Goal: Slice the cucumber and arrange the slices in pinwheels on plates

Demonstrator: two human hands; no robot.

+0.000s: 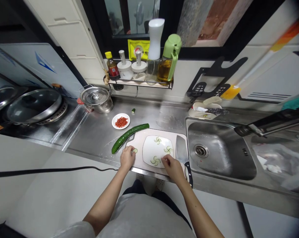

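Right hand (173, 167): at the front edge of the desk, fingers bent down onto the near right corner of the plate (149, 148); whether it pinches anything cannot be told.
Left hand (127, 158): loosely curled on the cutting board (139, 140), fingertips touching a cucumber slice (134, 150) just left of the plate; grip not clear.
Slice: probably thin, light, wet and slippery, easily torn; best taken by its rim between thumb and forefinger.
Plate: white, square, three pinwheels of slices on it.
Knife (181, 150): flat on the board, right of the plate, beside the sink (226, 158).
Whole cucumber (129, 136): slanted across the board's far left corner.
Small dish (121, 121) of red bits: nearer the desk's back edge.
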